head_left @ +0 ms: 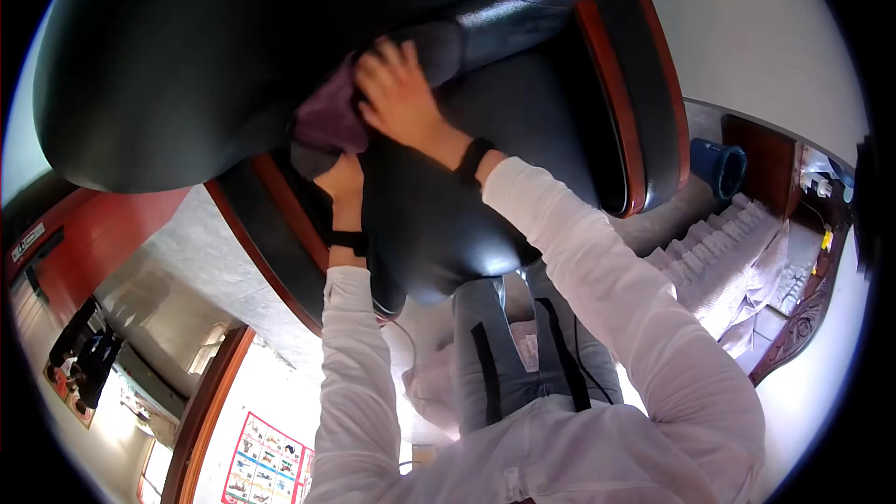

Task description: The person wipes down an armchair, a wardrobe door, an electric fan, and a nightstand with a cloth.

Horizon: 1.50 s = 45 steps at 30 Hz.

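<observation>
A large black leather armchair [523,103] with glossy reddish-brown wooden trim fills the upper view. Against the lower part of its padded backrest [159,65] lies a cloth [331,115], purple in the middle and greyish towards its ends. My left hand [345,177] has its fingers closed around the cloth's lower left edge, partly hidden by the fabric. My right hand [399,93], slightly blurred, rests on the cloth with fingers stretched and spread. Both wrists carry black bands below white sleeves.
The seat cushion is between my arms, with wood-trimmed armrests [639,103] on either side. A dark blue bin [719,168] stands at right, near a ruffled light cover [723,257] and carved wood. Red furniture [103,238] is at left; a picture chart [266,462] shows below.
</observation>
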Tool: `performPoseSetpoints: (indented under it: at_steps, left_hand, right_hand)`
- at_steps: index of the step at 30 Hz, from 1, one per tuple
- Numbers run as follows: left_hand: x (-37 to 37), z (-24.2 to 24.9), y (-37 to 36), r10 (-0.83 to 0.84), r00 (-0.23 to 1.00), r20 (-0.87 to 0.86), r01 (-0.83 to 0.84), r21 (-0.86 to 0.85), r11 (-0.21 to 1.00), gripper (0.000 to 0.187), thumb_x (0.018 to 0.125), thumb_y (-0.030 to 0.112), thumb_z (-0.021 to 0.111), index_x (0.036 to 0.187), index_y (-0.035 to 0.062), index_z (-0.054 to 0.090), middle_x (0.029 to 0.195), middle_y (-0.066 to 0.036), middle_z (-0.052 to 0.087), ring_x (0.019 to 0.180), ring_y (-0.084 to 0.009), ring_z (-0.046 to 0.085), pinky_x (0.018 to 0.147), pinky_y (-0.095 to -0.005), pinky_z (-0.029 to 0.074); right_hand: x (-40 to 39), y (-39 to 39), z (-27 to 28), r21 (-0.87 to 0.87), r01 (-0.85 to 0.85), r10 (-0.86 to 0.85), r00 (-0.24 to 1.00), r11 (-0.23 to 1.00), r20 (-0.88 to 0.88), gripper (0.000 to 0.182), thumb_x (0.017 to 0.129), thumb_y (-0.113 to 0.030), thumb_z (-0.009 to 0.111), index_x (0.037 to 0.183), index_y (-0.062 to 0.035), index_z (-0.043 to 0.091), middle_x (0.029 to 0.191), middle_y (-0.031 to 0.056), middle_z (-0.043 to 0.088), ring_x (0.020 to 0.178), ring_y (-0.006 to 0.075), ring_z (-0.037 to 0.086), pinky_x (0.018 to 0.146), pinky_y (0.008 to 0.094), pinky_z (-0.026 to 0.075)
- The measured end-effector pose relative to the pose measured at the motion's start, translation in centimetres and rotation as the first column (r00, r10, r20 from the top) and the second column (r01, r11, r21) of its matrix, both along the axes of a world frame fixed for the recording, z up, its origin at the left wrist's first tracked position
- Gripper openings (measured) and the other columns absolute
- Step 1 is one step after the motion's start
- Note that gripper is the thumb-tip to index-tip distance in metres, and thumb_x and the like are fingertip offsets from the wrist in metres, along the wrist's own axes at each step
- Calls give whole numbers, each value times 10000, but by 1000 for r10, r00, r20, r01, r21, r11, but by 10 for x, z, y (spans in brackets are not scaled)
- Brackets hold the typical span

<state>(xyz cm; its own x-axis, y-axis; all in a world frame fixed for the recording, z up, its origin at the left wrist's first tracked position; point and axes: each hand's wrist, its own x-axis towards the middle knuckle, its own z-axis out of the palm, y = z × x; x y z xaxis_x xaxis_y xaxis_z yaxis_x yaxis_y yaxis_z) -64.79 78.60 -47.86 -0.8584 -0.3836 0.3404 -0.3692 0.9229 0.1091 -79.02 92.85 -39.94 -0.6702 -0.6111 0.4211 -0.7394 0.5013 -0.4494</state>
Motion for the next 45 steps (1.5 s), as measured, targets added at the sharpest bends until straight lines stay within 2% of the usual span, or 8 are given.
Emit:
performPoseSetpoints:
  at_steps: [3,6,9,12,19,28,39,45]
  left_hand:
    - [23,24,14,194,880,433,-430,555,712,530,893,134,584,1359,-61,425,1396,-262,454,1245,-420,463,1044,-453,375]
    - [6,-3,35,326,933,149,-310,793,525,480,913,73,533,1358,-64,415,1375,-258,465,1249,-372,470,1050,-424,374]
    - [-19,-48,67,271,963,-2,-178,748,639,388,950,70,488,1316,-58,468,1295,-243,526,1198,-331,512,1013,-392,403]
    - [-49,-94,153,96,977,-189,16,520,854,320,987,67,442,1274,-52,520,1216,-228,588,1148,-289,554,976,-359,431]
    - [-101,-5,266,-81,996,36,6,884,468,304,936,294,524,867,19,636,860,-198,661,861,-386,614,783,-464,457]
    - [-113,3,226,-460,888,24,405,431,806,451,804,188,625,1227,58,538,1094,-138,582,1020,-318,551,878,-461,431]
    - [-68,-22,196,-362,917,168,279,377,883,258,856,157,575,1111,152,611,1048,-29,602,1014,-245,548,819,-416,437]
    - [111,-2,163,-202,871,447,-10,428,904,349,780,216,620,1100,87,568,1152,-128,550,1089,-365,500,855,-484,415]
  right_hand:
    - [18,-25,-11,185,-214,229,971,959,-65,560,822,-225,588,1370,-191,477,1411,14,450,1392,268,312,1169,522,165]
    - [9,-23,-28,247,-344,391,903,906,-178,556,904,-215,465,1455,-215,393,1538,-4,325,1458,204,206,1201,461,117]
    - [-31,12,-42,657,-233,666,505,717,-548,564,940,-184,393,1497,-173,304,1573,1,258,1457,160,204,1203,355,162]
    - [-70,87,-55,597,-521,745,634,610,-208,549,922,-155,419,1466,-194,365,1553,-33,298,1441,131,241,1184,323,207]
    - [-98,230,-41,551,-183,336,923,814,-189,497,779,-75,600,1249,-236,615,1382,-55,504,1388,149,352,1137,382,306]
    - [-33,236,-80,528,461,-655,706,713,269,437,868,-254,600,1196,2,465,1208,225,519,1192,394,481,1024,463,404]
    - [-26,203,-138,419,514,-566,824,749,3,427,743,-272,593,1043,29,550,1140,220,541,1151,405,470,1044,469,344]
    - [110,104,-71,465,-23,-184,900,885,395,385,656,-274,662,991,-90,626,1008,116,549,1006,312,510,918,475,408]
